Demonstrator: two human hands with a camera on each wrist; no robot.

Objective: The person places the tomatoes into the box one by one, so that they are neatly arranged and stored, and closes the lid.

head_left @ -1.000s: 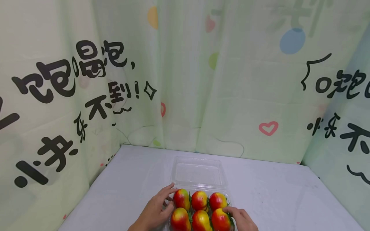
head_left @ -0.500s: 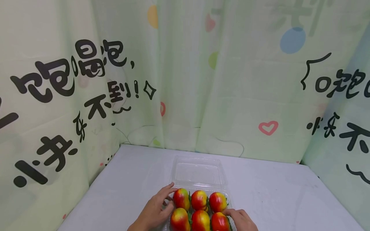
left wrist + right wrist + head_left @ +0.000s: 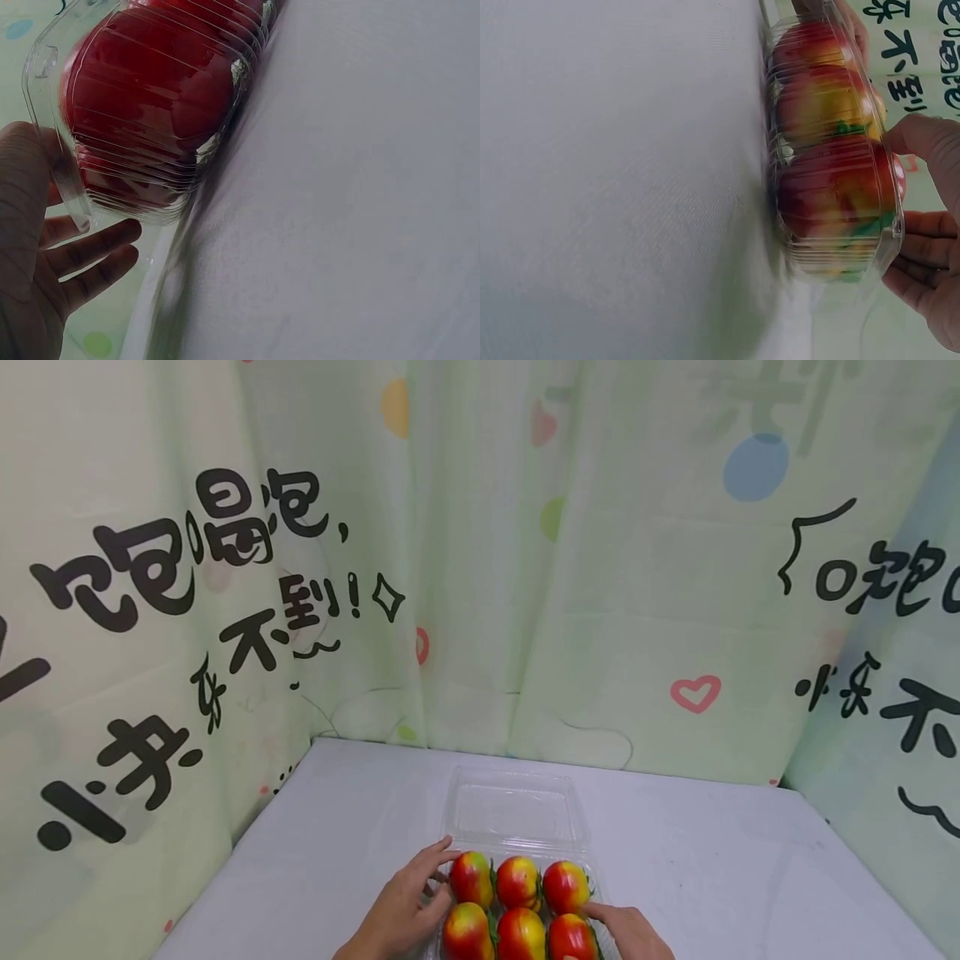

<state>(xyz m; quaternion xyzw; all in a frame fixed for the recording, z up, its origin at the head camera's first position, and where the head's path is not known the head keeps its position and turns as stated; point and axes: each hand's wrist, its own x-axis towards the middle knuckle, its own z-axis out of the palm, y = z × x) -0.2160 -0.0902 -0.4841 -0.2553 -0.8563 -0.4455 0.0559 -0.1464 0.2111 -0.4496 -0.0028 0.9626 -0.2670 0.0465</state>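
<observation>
Setting: a pale grey table (image 3: 337, 827) enclosed on three sides by light green curtains (image 3: 600, 568) printed with black characters, hearts and coloured dots.

Item 1, left hand (image 3: 401, 906): at the table's near edge, against the left side of the clear plastic box (image 3: 517, 906). Fingers are gently spread and lie along the box's left wall and rim; the thumb meets the rim in the left wrist view. The fingers (image 3: 90, 251) show below the box's corner there. No closed pinch is visible; the hand touches rather than clasps.

Item 2, right hand (image 3: 630, 931): at the near edge, against the right side of the box. Fingers lie relaxed along the right wall, touching the rim beside the nearest right fruit. In the right wrist view the fingers (image 3: 922, 259) curve loosely round the box's corner flange.

Item 3, clear plastic box: ribbed transparent tray, standing on the table at the middle of the near edge, between both hands. Its hinged lid (image 3: 516, 810) lies open and flat behind it, toward the far edge.

Item 4, fruits (image 3: 519, 883): six, red and yellow with green leaves, in two rows of three inside the tray, touching one another. The near row is partly cut off by the picture's edge.

Item 5, table: cloth-like, faintly creased, running back to the curtains.
</observation>
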